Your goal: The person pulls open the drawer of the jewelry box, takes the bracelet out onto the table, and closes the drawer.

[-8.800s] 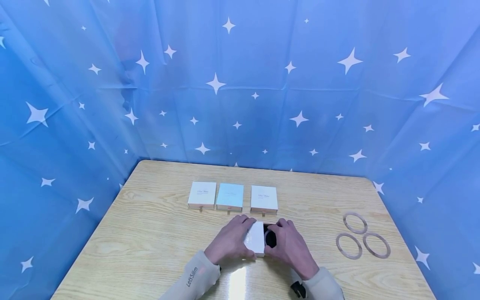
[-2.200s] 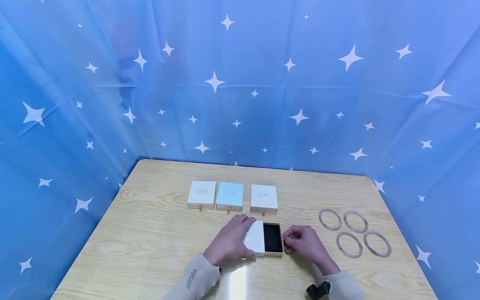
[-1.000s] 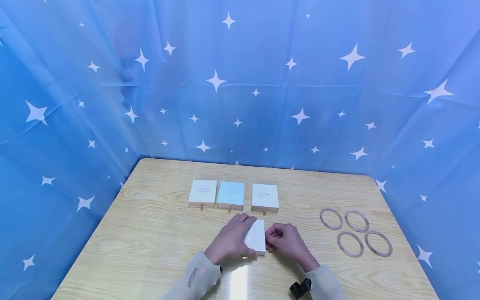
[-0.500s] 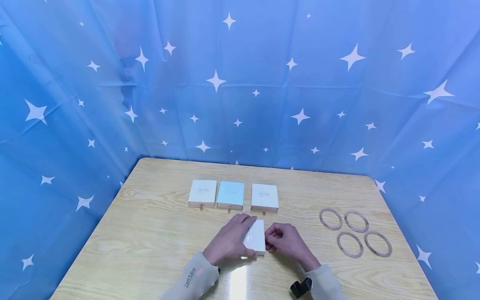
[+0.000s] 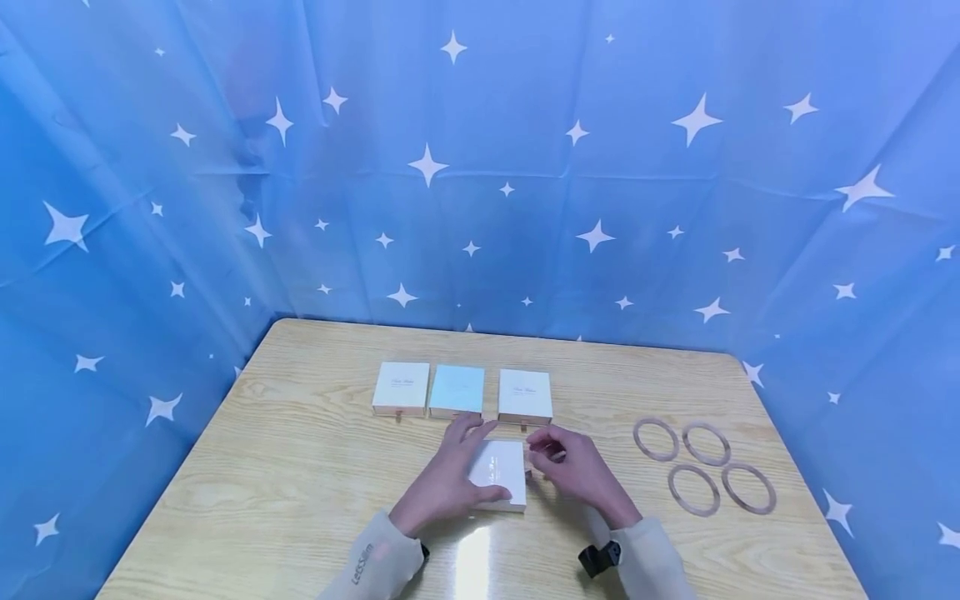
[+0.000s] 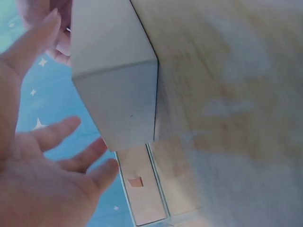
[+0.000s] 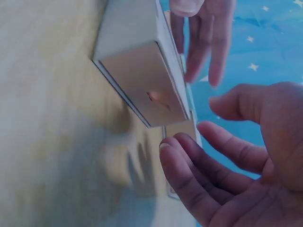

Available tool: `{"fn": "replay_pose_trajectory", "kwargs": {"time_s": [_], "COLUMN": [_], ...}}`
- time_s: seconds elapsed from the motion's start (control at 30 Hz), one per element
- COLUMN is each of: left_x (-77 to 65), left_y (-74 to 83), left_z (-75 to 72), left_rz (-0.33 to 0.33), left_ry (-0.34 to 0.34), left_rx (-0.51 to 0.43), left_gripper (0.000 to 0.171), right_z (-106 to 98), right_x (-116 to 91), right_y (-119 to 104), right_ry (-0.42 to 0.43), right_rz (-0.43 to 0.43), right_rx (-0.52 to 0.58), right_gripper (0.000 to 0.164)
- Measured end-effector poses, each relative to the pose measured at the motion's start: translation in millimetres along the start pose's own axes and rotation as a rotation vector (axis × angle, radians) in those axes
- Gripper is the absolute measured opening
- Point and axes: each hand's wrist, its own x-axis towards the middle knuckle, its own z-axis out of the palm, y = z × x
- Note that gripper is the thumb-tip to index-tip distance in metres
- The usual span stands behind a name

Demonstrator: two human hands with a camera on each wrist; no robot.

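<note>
In the head view a white drawer box (image 5: 501,475) with silver lettering lies flat near the table's middle. Its pinkish drawer front, with a small ribbon tab (image 7: 158,98), is pushed in flush in the right wrist view. My left hand (image 5: 442,487) hovers at the box's left side with fingers spread; its thumb overlaps the lower left of the lid. Daylight shows between the left fingers and the box in the left wrist view. To the right of the box, my right hand (image 5: 577,471) has loosely bent fingers, clear of the drawer front, with nothing between them.
Behind stand a white box (image 5: 401,385), a light blue box (image 5: 457,390) and another white box (image 5: 525,393), tabs facing me. Several pale brownish bangles (image 5: 693,490) lie grouped on the right of the wooden table (image 5: 285,467). A blue star-patterned curtain (image 5: 495,208) hangs behind.
The black-lined drawer has slid into its sleeve since 2.2 s ago. Another bangle has joined those on the right since the earliest frame. Both hands have just loosened from the box.
</note>
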Motion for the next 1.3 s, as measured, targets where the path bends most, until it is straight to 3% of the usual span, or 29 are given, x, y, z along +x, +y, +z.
{"fn": "replay_pose_trajectory", "kwargs": {"time_s": [0.27, 0.43, 0.57, 0.7, 0.87, 1.3], "left_x": [-16.3, -30.0, -37.8, -42.0, -42.5, -39.5], "left_y": [-4.7, -4.1, -0.9, 1.1, 2.0, 6.6], "left_z": [-4.4, -6.1, -4.8, -3.1, -1.8, -3.5], "left_rz": [-0.160, -0.214, -0.248, -0.276, -0.268, -0.214], "left_ry": [0.121, 0.084, 0.069, 0.073, 0.091, 0.114], "left_rx": [-0.201, -0.263, -0.277, -0.281, -0.258, -0.240], "left_gripper": [0.094, 0.090, 0.086, 0.070, 0.050, 0.036], "right_z": [-5.0, -3.8, -2.6, -0.6, 1.3, -2.3], "right_x": [4.5, 7.7, 10.1, 11.7, 12.5, 4.9], "right_y": [-4.0, -3.7, -3.5, -2.1, -0.4, 7.2], "right_ry": [-0.057, -0.089, -0.111, -0.126, -0.129, -0.103], "right_rz": [-0.122, -0.203, -0.208, -0.201, -0.203, -0.161], "right_rx": [-0.099, -0.150, -0.128, -0.095, -0.082, -0.046], "right_gripper": [0.041, 0.046, 0.043, 0.036, 0.030, 0.029]}}
